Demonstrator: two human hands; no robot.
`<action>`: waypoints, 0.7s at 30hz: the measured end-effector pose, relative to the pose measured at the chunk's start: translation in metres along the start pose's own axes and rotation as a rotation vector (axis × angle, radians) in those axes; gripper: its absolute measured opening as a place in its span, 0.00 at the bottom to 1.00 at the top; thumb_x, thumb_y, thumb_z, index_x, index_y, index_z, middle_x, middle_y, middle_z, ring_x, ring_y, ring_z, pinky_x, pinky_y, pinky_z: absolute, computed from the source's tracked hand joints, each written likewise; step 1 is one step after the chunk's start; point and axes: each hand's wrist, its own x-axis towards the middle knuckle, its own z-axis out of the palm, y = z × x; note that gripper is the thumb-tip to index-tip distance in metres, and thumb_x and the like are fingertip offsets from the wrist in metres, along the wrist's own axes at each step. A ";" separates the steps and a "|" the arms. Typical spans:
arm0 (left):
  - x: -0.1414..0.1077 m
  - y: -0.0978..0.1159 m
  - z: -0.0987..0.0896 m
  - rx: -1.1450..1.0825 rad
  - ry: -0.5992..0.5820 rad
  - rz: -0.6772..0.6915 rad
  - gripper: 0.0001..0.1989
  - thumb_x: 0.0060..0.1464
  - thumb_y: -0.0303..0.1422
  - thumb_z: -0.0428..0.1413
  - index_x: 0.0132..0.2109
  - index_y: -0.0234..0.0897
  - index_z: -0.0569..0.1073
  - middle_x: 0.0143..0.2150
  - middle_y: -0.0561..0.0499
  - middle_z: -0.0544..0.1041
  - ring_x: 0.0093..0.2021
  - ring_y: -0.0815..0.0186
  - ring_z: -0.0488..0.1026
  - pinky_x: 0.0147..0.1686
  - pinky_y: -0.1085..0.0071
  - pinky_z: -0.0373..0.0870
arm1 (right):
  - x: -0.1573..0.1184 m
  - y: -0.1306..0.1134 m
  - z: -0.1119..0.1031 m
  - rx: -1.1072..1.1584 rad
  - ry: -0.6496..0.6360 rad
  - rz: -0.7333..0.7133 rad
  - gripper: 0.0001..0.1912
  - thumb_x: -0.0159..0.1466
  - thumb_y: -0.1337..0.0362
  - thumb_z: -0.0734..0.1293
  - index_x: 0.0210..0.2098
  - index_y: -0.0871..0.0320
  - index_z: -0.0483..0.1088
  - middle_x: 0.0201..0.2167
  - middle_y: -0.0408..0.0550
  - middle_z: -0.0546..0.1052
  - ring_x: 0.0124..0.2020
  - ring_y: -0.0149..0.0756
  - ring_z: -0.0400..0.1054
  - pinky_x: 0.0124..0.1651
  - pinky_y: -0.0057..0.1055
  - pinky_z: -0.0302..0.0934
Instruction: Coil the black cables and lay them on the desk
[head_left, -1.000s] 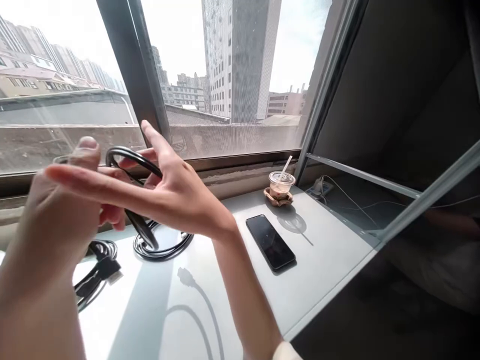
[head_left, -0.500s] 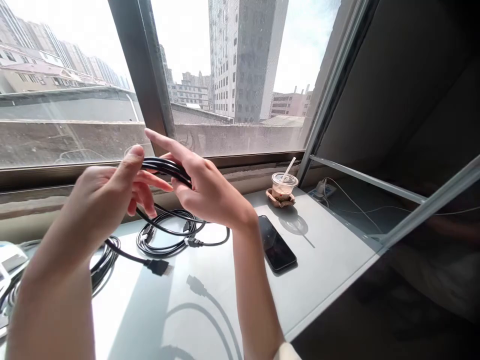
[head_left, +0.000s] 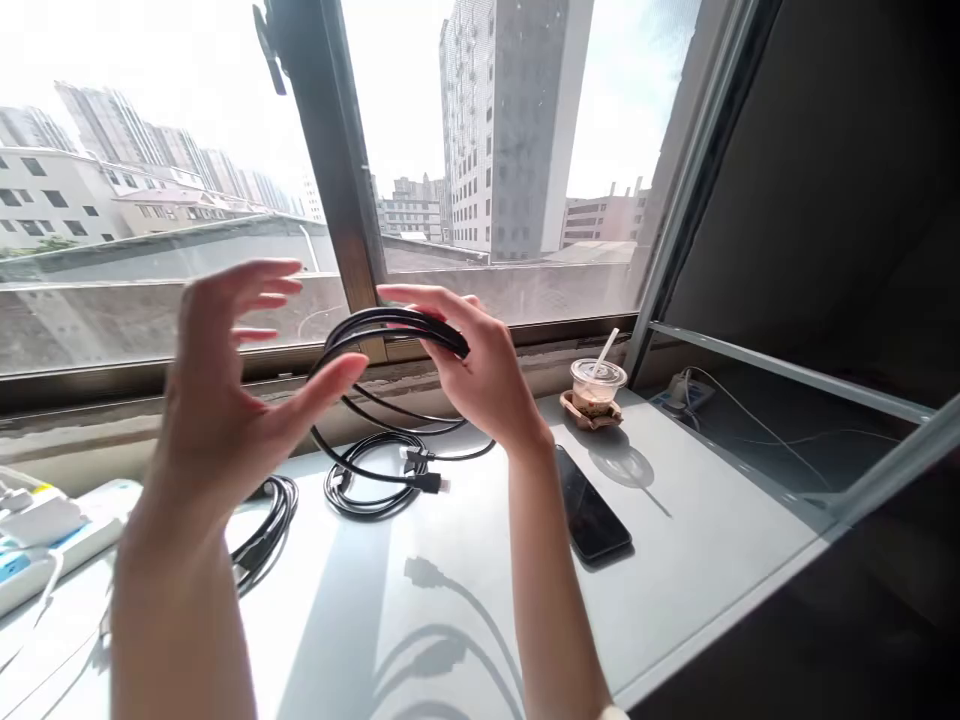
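Above the table, my right hand [head_left: 476, 365] is closed around several loops of a black HDMI cable [head_left: 382, 325]. The loops hang to the left of that hand, and a dangling HDMI plug [head_left: 429, 483] shows below them. My left hand [head_left: 236, 370] is open beside the loops, fingers spread and curved, with its thumb close to the cable; whether the thumb touches it I cannot tell. Underneath, a second coiled black cable [head_left: 360, 513] lies on the table. Another black cable coil [head_left: 274, 530] rests further left, partly behind my left forearm.
On the left, a white power strip [head_left: 105, 515] holds plugs and white cords. A black phone [head_left: 592, 515] lies right of my right forearm. Behind it, an iced drink cup [head_left: 598, 385] with a straw sits in a cardboard holder. A metal rail [head_left: 787, 370] borders the right side.
My left hand has let go of the cable loops and opened to their left. My right hand still holds them. The camera view has swung slightly left.
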 end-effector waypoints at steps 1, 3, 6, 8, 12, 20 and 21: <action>0.001 -0.005 0.001 0.116 -0.077 0.072 0.34 0.30 0.34 0.70 0.50 0.42 0.72 0.48 0.53 0.73 0.50 0.62 0.69 0.46 0.71 0.69 | 0.000 -0.002 0.000 -0.002 0.030 0.013 0.25 0.62 0.76 0.54 0.51 0.47 0.67 0.49 0.37 0.73 0.49 0.31 0.65 0.52 0.31 0.60; 0.003 -0.017 0.005 0.282 -0.197 0.134 0.26 0.40 0.38 0.65 0.49 0.41 0.72 0.41 0.51 0.76 0.42 0.64 0.73 0.43 0.70 0.69 | -0.002 -0.008 0.000 0.000 0.089 0.030 0.23 0.63 0.74 0.54 0.49 0.46 0.69 0.46 0.39 0.74 0.48 0.34 0.65 0.50 0.34 0.61; 0.003 -0.032 0.011 0.241 -0.170 0.032 0.12 0.52 0.40 0.55 0.29 0.36 0.75 0.23 0.51 0.75 0.26 0.67 0.73 0.31 0.71 0.70 | -0.005 -0.015 0.000 0.035 0.198 0.040 0.21 0.63 0.71 0.56 0.48 0.45 0.70 0.42 0.42 0.75 0.47 0.37 0.66 0.49 0.38 0.62; 0.003 -0.036 0.015 0.094 -0.096 -0.063 0.19 0.53 0.41 0.54 0.18 0.36 0.70 0.16 0.51 0.70 0.21 0.68 0.71 0.27 0.72 0.69 | -0.006 -0.018 0.001 0.082 0.268 0.044 0.19 0.64 0.70 0.56 0.47 0.46 0.71 0.41 0.44 0.75 0.47 0.38 0.66 0.48 0.39 0.63; 0.001 -0.031 0.015 -0.277 0.063 -0.273 0.26 0.49 0.39 0.57 0.12 0.37 0.54 0.09 0.58 0.54 0.12 0.73 0.62 0.16 0.77 0.60 | -0.002 -0.021 0.007 0.209 0.328 0.026 0.13 0.61 0.66 0.62 0.44 0.50 0.72 0.42 0.47 0.74 0.44 0.38 0.67 0.44 0.36 0.66; -0.001 -0.013 0.013 -0.552 0.089 -0.576 0.25 0.50 0.37 0.54 0.16 0.37 0.48 0.10 0.62 0.46 0.09 0.80 0.43 0.10 0.79 0.41 | 0.003 -0.018 0.020 0.501 0.262 0.337 0.22 0.56 0.57 0.67 0.49 0.56 0.69 0.17 0.37 0.71 0.14 0.25 0.61 0.15 0.22 0.56; -0.002 -0.015 0.015 -0.542 0.029 -0.593 0.24 0.50 0.38 0.54 0.16 0.37 0.49 0.10 0.62 0.46 0.09 0.80 0.46 0.10 0.79 0.44 | 0.002 -0.016 0.018 0.555 0.255 0.373 0.20 0.56 0.57 0.67 0.47 0.58 0.70 0.13 0.34 0.66 0.10 0.24 0.56 0.12 0.21 0.52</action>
